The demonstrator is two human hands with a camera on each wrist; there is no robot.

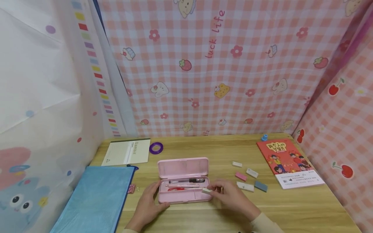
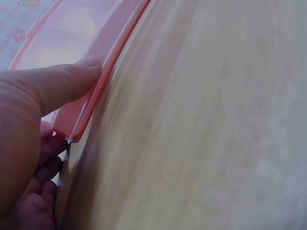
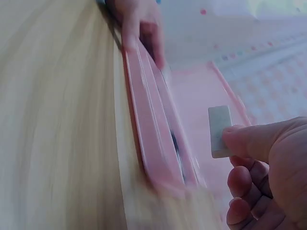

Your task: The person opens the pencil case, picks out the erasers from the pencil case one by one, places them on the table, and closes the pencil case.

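Note:
A pink pencil case [image 1: 185, 196] lies with its lid [image 1: 183, 167] raised. Inside are a black pen [image 1: 190, 180], a pale pink pen [image 1: 183, 185] and a red pen [image 1: 176, 189]. My left hand [image 1: 148, 204] grips the case's front left corner; in the left wrist view the thumb [image 2: 72, 81] lies over its edge, the other fingers beside the corner. With thumb and fingers, my right hand [image 1: 230, 195] pinches a small white eraser [image 3: 219, 130], held over the right end of the case.
Right of the case lie several erasers, among them a pink one [image 1: 241, 176] and a blue one [image 1: 260, 186]. A red booklet [image 1: 284, 158] is farther right. At left are a blue zip folder [image 1: 96, 194], a cream notebook [image 1: 116, 152] and a purple tape roll [image 1: 151, 149].

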